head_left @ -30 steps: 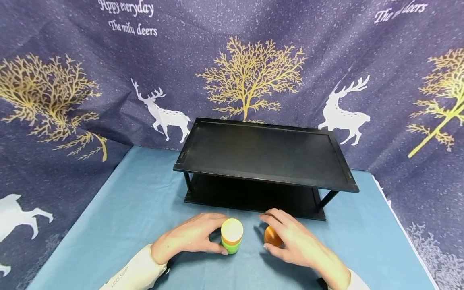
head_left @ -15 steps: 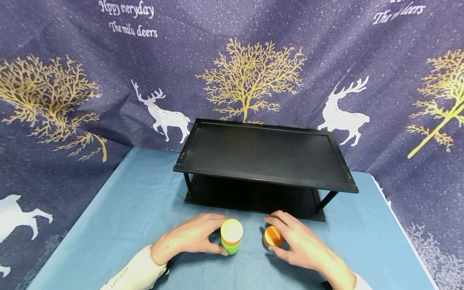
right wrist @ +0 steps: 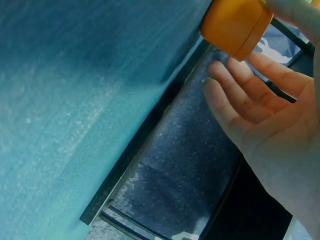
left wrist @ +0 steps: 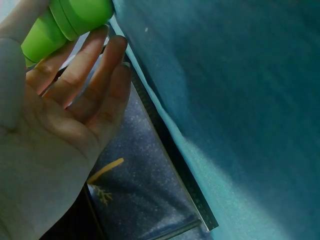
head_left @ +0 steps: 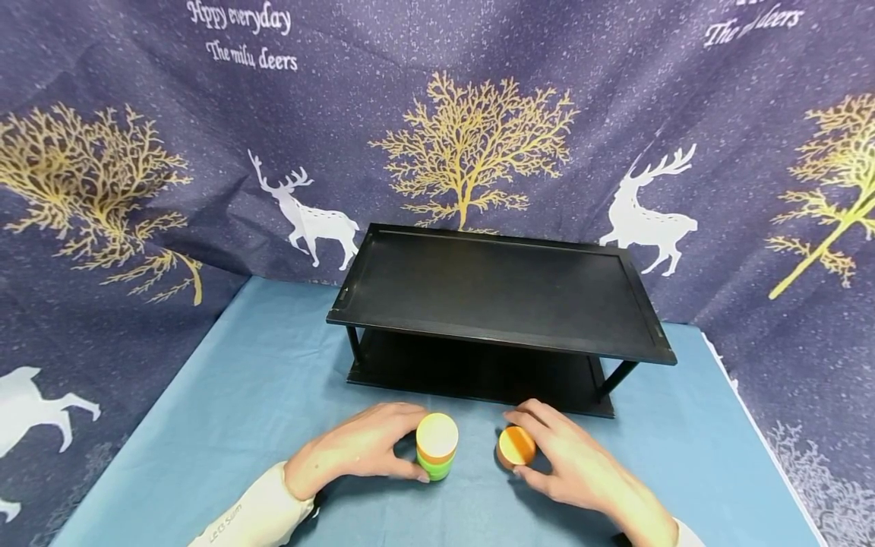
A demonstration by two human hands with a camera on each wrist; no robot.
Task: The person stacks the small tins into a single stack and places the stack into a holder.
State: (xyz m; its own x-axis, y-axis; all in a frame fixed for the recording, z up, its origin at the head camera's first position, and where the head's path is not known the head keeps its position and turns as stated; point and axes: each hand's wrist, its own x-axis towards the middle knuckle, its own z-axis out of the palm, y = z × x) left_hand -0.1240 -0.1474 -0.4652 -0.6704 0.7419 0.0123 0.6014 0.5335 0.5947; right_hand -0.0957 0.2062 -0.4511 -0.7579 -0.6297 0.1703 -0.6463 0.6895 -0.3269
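Observation:
In the head view a short stack of cups (head_left: 437, 439), yellow on top, then orange, then green below, stands on the cloth near the front. My left hand (head_left: 378, 441) holds it from the left, thumb at the green base and fingers behind. The left wrist view shows the green part (left wrist: 75, 22) between thumb and fingers. To its right sits a single orange cup (head_left: 516, 447). Around its right side my right hand (head_left: 570, 460) is loosely curved, thumb and fingers spread; the head view shows a small gap. The orange cup (right wrist: 236, 27) also appears in the right wrist view.
Behind the hands stands a black two-tier rack (head_left: 499, 292), its lower shelf (head_left: 472, 368) close to my right fingertips. Blue cloth (head_left: 273, 380) covers the table. A dark curtain (head_left: 437, 45) with deer and trees hangs at the back.
My right hand has drawn back to the right, its fingers widening from the orange cup, so more of that cup shows. My left hand and the stack stay put.

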